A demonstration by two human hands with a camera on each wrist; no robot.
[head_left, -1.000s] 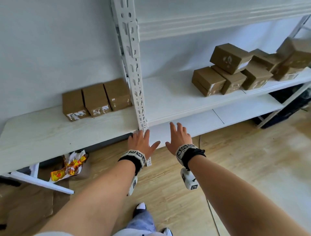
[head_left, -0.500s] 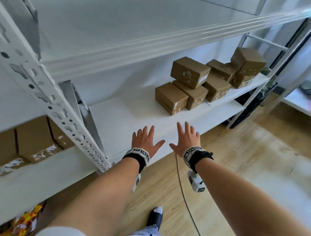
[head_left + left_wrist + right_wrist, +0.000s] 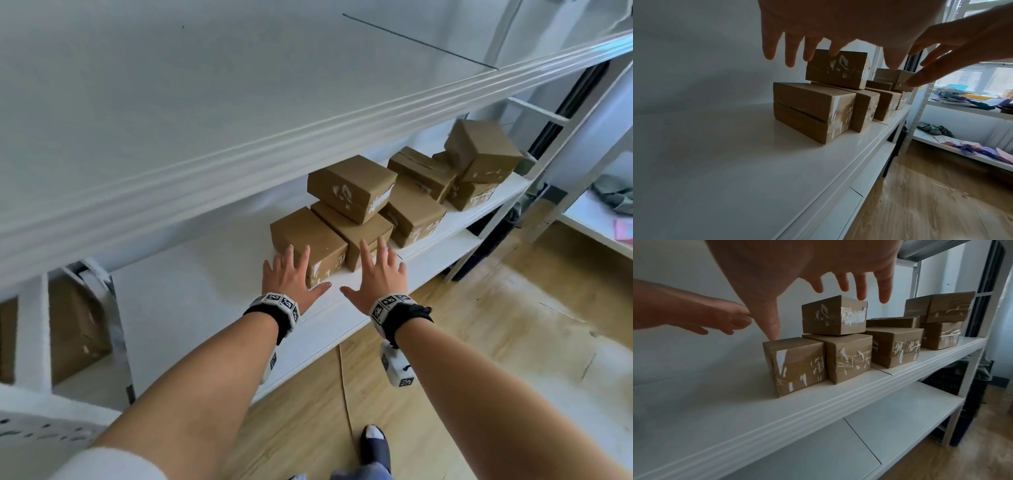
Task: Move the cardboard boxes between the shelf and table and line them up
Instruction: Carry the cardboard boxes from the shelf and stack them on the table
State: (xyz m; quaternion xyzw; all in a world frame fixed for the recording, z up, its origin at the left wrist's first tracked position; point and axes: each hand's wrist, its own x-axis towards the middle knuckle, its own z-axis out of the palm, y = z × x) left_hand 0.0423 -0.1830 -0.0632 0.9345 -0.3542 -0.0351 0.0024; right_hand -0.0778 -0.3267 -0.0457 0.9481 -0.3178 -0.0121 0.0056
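Two hands reaching side by side over the white shelf (image 3: pixel 212 291), palms down, fingers straight and spread, gripping nothing. Left hand (image 3: pixel 290 278) hovering in front of the nearest box (image 3: pixel 305 236), fingertips overlapping its near edge in the head view; contact not clear from any view. Right hand (image 3: pixel 378 274) hovering just beside it, in front of the second box (image 3: pixel 356 236), thumb pointing toward the left thumb, the two thumbs near but apart. Sitting on the second box, slightly askew: a top box (image 3: pixel 349 186) with torn white label scraps. Standing further right along the shelf: a third box (image 3: pixel 414 214), then a rear cluster (image 3: pixel 479 161) stacked unevenly, one tilted. Showing through the upright at far left: another box (image 3: pixel 73 329), blurred. Lying on a neighbouring rack (image 3: pixel 966 110): crumpled cloth and pink scraps. Wood floor (image 3: pixel 513 342) running below; shoe (image 3: pixel 373 442) visible at the bottom edge.
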